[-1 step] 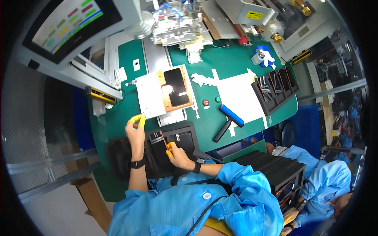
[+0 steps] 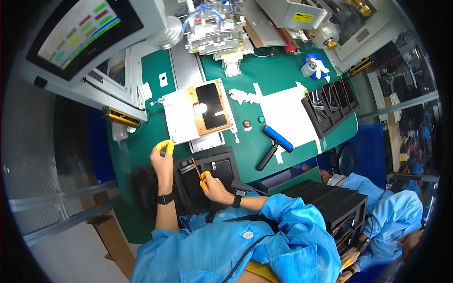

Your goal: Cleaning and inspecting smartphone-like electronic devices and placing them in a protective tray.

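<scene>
My left hand [image 2: 163, 162], yellow finger cots on its fingertips, is raised beside the white fixture plate [image 2: 179, 118] with its fingers curled into a pinch; anything between them is too small to make out. My right hand [image 2: 216, 189] also wears yellow finger cots. It grips a thin dark panel with an orange edge [image 2: 198, 169], tilted up at the black foam tray [image 2: 229, 155]. Another dark panel [image 2: 222, 169] with a small white label lies in that tray. On the fixture, a black phone-sized screen [image 2: 211, 104] sits in a copper-coloured frame [image 2: 196, 115].
A blue roller [image 2: 278, 137] lies by a white sheet [image 2: 285, 113], near red [image 2: 247, 123] and green buttons [image 2: 261, 120]. A black divided tray [image 2: 325, 127] stands right. Machinery [image 2: 217, 33] lines the back, a screen [image 2: 78, 33] the left. A co-worker's blue sleeve [image 2: 391, 212] shows lower right.
</scene>
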`<action>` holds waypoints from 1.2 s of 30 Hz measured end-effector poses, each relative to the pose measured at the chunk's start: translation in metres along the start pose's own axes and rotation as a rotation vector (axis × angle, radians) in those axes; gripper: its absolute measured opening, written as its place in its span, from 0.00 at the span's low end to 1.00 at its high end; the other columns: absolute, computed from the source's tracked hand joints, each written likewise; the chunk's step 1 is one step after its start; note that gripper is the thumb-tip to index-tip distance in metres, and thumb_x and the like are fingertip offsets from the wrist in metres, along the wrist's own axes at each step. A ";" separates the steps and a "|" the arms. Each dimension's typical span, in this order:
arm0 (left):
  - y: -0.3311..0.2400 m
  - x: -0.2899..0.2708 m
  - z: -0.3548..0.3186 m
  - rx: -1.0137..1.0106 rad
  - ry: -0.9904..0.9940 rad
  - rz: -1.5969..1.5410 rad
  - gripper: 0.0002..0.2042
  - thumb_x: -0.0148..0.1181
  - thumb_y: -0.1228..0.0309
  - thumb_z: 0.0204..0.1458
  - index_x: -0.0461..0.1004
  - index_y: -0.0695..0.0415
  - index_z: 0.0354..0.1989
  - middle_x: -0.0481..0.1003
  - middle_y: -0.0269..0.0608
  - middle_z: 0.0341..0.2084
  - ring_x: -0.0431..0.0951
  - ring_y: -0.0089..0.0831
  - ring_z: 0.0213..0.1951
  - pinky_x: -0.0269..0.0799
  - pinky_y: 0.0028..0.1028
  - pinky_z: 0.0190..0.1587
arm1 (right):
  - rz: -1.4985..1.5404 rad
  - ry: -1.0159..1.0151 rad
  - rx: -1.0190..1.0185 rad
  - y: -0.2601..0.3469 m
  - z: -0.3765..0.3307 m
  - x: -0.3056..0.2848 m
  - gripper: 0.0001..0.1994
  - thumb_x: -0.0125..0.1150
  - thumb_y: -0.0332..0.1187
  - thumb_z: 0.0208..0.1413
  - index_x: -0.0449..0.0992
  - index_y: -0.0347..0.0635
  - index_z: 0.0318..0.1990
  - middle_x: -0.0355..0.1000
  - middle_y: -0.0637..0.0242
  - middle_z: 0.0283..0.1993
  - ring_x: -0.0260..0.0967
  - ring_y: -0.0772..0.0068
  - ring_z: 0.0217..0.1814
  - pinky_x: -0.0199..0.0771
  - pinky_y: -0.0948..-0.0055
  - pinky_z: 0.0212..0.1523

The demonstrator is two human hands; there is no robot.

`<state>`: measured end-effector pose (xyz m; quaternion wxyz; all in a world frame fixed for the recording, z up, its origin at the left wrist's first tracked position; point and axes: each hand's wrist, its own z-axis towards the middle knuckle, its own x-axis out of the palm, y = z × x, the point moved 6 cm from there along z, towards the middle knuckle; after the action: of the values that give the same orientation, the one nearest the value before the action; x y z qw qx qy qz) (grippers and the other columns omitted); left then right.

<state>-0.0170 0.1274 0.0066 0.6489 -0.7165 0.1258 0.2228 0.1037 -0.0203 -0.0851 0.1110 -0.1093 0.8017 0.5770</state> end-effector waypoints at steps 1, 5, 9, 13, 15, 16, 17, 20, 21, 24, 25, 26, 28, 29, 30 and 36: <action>0.001 -0.003 -0.002 -0.026 -0.004 -0.031 0.06 0.61 0.75 0.41 0.76 0.60 0.29 0.70 0.30 0.22 0.61 0.21 0.25 0.58 0.22 0.27 | -0.057 0.059 0.046 -0.002 0.000 0.005 0.11 0.51 0.26 0.49 0.60 0.33 0.39 0.69 0.47 0.30 0.67 0.45 0.33 0.66 0.57 0.31; 0.002 -0.008 -0.007 -0.008 0.004 -0.075 0.07 0.60 0.76 0.42 0.75 0.61 0.31 0.67 0.27 0.19 0.57 0.16 0.20 0.54 0.18 0.22 | -0.040 0.072 0.041 0.003 0.006 0.005 0.11 0.51 0.26 0.48 0.60 0.33 0.38 0.69 0.47 0.30 0.66 0.44 0.33 0.65 0.55 0.32; 0.001 -0.013 -0.011 -0.046 0.005 -0.071 0.07 0.60 0.76 0.44 0.75 0.62 0.32 0.65 0.26 0.18 0.56 0.15 0.19 0.53 0.18 0.21 | -0.083 0.054 0.031 0.006 0.010 0.010 0.11 0.50 0.28 0.46 0.60 0.32 0.35 0.68 0.41 0.24 0.66 0.40 0.30 0.66 0.49 0.31; 0.007 -0.014 -0.010 -0.050 0.008 -0.076 0.07 0.59 0.76 0.44 0.75 0.62 0.32 0.65 0.26 0.18 0.57 0.14 0.20 0.53 0.17 0.21 | -0.122 0.044 0.097 0.014 0.012 0.014 0.10 0.50 0.27 0.46 0.61 0.31 0.35 0.68 0.40 0.26 0.67 0.39 0.30 0.67 0.49 0.30; 0.012 -0.013 -0.009 -0.063 0.011 -0.140 0.06 0.59 0.77 0.44 0.74 0.62 0.33 0.65 0.26 0.18 0.57 0.14 0.20 0.53 0.17 0.21 | -0.121 0.036 0.108 0.016 0.011 0.015 0.10 0.49 0.27 0.46 0.61 0.30 0.35 0.68 0.40 0.26 0.67 0.39 0.29 0.67 0.49 0.30; 0.013 -0.013 -0.009 -0.063 0.012 -0.138 0.06 0.59 0.77 0.44 0.74 0.62 0.33 0.65 0.26 0.18 0.57 0.14 0.20 0.53 0.17 0.21 | -0.148 0.010 0.096 0.016 0.013 0.014 0.10 0.50 0.26 0.45 0.63 0.30 0.34 0.68 0.41 0.25 0.67 0.40 0.29 0.67 0.50 0.30; 0.014 -0.011 -0.010 -0.066 0.030 -0.129 0.07 0.59 0.77 0.44 0.74 0.62 0.33 0.66 0.26 0.19 0.57 0.14 0.20 0.53 0.17 0.21 | -0.174 -0.016 0.084 0.016 0.014 0.013 0.09 0.51 0.25 0.44 0.65 0.29 0.33 0.68 0.42 0.24 0.67 0.41 0.28 0.67 0.50 0.30; 0.014 -0.008 -0.015 -0.083 0.058 -0.111 0.07 0.59 0.77 0.44 0.74 0.62 0.33 0.66 0.26 0.19 0.58 0.14 0.20 0.53 0.16 0.21 | -0.288 0.031 -0.064 0.016 0.018 0.014 0.06 0.52 0.26 0.43 0.67 0.30 0.27 0.67 0.42 0.22 0.68 0.43 0.27 0.68 0.52 0.29; 0.015 -0.007 -0.015 -0.100 0.065 -0.102 0.07 0.59 0.77 0.44 0.74 0.62 0.33 0.66 0.26 0.19 0.58 0.14 0.20 0.53 0.16 0.22 | -0.285 0.025 -0.061 0.015 0.018 0.009 0.06 0.52 0.26 0.43 0.67 0.30 0.27 0.67 0.42 0.22 0.68 0.43 0.27 0.68 0.52 0.29; 0.023 -0.005 -0.012 -0.084 0.071 -0.089 0.07 0.59 0.77 0.44 0.74 0.62 0.33 0.66 0.26 0.19 0.58 0.14 0.20 0.54 0.16 0.22 | -0.362 -0.075 -0.141 0.032 0.017 -0.029 0.08 0.55 0.31 0.42 0.72 0.34 0.23 0.68 0.44 0.22 0.68 0.45 0.27 0.70 0.56 0.30; 0.023 -0.008 -0.013 -0.081 0.068 -0.087 0.07 0.59 0.77 0.44 0.74 0.62 0.33 0.66 0.26 0.19 0.58 0.14 0.20 0.54 0.16 0.22 | -0.382 -0.058 -0.078 0.037 0.016 -0.052 0.08 0.56 0.32 0.41 0.73 0.35 0.21 0.68 0.46 0.22 0.69 0.46 0.27 0.71 0.57 0.31; 0.021 -0.009 -0.013 -0.095 0.061 -0.103 0.07 0.59 0.77 0.44 0.74 0.62 0.33 0.66 0.26 0.19 0.58 0.14 0.20 0.54 0.16 0.22 | -0.382 -0.066 -0.100 0.028 0.016 -0.070 0.07 0.55 0.30 0.39 0.72 0.33 0.21 0.69 0.46 0.22 0.69 0.46 0.27 0.71 0.55 0.30; 0.021 -0.011 -0.013 -0.107 0.053 -0.121 0.07 0.59 0.77 0.44 0.75 0.62 0.33 0.66 0.27 0.19 0.57 0.14 0.20 0.54 0.16 0.22 | -0.463 -0.185 0.007 0.006 0.014 -0.119 0.07 0.54 0.30 0.38 0.73 0.34 0.20 0.69 0.46 0.21 0.69 0.46 0.25 0.71 0.57 0.28; 0.021 -0.013 -0.014 -0.101 0.047 -0.097 0.07 0.59 0.77 0.44 0.75 0.62 0.33 0.66 0.27 0.19 0.58 0.14 0.20 0.54 0.16 0.22 | -0.529 -0.291 0.107 -0.004 0.008 -0.149 0.08 0.56 0.32 0.39 0.73 0.34 0.20 0.69 0.47 0.21 0.69 0.47 0.25 0.71 0.57 0.27; 0.020 -0.011 -0.014 -0.094 0.053 -0.075 0.07 0.59 0.77 0.44 0.75 0.62 0.33 0.66 0.27 0.19 0.58 0.14 0.20 0.54 0.16 0.22 | -0.613 -0.383 0.244 -0.028 0.004 -0.175 0.10 0.57 0.34 0.40 0.73 0.33 0.21 0.70 0.47 0.22 0.70 0.48 0.26 0.71 0.58 0.27; 0.011 0.004 -0.019 -0.092 0.111 -0.101 0.06 0.60 0.76 0.45 0.75 0.62 0.32 0.65 0.26 0.18 0.56 0.14 0.20 0.52 0.17 0.21 | -0.485 -0.704 0.524 -0.073 -0.032 -0.241 0.17 0.57 0.41 0.46 0.73 0.31 0.23 0.69 0.43 0.24 0.69 0.44 0.30 0.69 0.54 0.31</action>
<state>-0.0161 0.1074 -0.0038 0.6179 -0.7622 0.1147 0.1554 0.3536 -0.0614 -0.0673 0.5296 -0.0595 0.7850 0.3158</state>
